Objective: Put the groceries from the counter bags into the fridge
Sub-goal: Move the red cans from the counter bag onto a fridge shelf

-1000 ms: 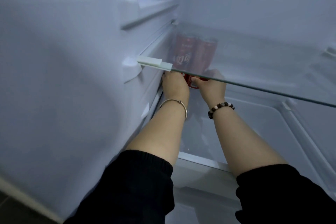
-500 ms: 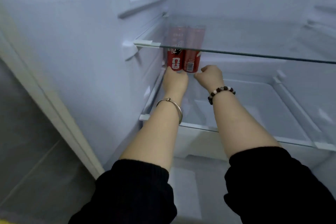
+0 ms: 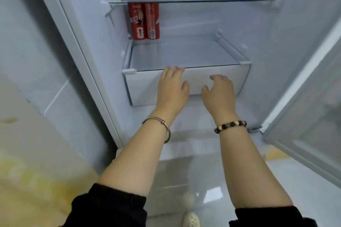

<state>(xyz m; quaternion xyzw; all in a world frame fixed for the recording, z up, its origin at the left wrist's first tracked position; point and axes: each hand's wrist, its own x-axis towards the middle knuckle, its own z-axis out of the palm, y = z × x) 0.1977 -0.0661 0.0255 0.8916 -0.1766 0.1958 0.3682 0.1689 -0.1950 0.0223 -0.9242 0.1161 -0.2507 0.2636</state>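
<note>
With two red cans (image 3: 144,21) stood at the glass shelf's (image 3: 184,57) back left, upper centre of the frame, and the left hand (image 3: 172,88) and right hand (image 3: 219,94) held empty, fingers apart, the shelf edge could be jolted by a careless hand, toppling them.

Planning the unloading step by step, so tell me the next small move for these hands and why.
Probably draw both hands out and go back to the bags for the next item. The left hand and right hand are open and empty in front of the white drawer, while two red cans stand upright at the back left of the glass shelf, clear of both hands.
</note>
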